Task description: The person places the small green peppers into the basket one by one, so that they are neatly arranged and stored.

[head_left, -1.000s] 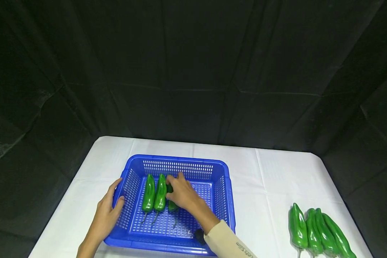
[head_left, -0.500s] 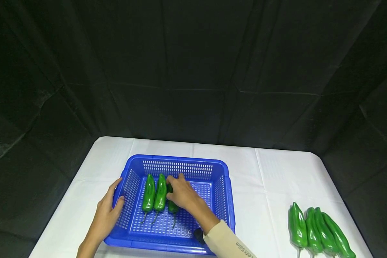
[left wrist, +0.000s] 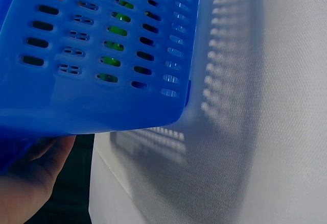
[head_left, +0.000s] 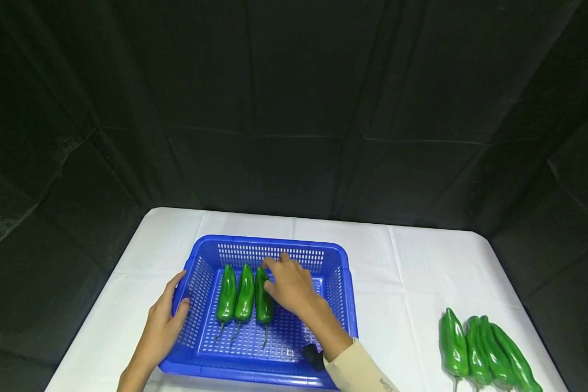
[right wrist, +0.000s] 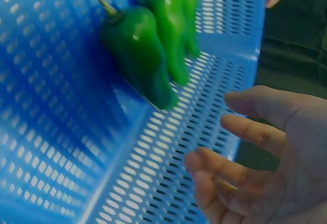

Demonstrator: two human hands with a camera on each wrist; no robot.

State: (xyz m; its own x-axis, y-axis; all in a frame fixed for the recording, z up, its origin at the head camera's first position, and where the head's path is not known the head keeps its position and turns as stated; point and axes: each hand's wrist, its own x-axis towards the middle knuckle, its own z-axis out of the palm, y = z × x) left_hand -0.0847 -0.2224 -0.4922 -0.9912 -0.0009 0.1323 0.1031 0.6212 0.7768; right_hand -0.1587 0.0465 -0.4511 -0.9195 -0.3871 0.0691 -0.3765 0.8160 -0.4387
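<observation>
A blue perforated plastic basket (head_left: 255,375) stands on the table, with three green peppers lying side by side in its left half, stems toward me. My left hand (head_left: 159,324) holds the basket's left rim, thumb over the edge; in the left wrist view its fingers are partly hidden by the rim. Inside the basket, my right hand (head_left: 291,283) hovers just right of the third pepper (head_left: 263,305), beside the left pepper (head_left: 226,296) and middle pepper (head_left: 245,296). The right wrist view shows its fingers loosely bent, apart from the peppers (right wrist: 140,55), with nothing between them.
Several more green peppers (head_left: 480,351) lie in a row on the white tablecloth (head_left: 397,305) at the right. A black cloth (head_left: 294,109) encloses the back and sides. A small black object (head_left: 313,356) sits at the right wrist.
My right hand has let go of the third pepper and moved slightly right and away, uncovering it. My left hand and the basket have stayed put.
</observation>
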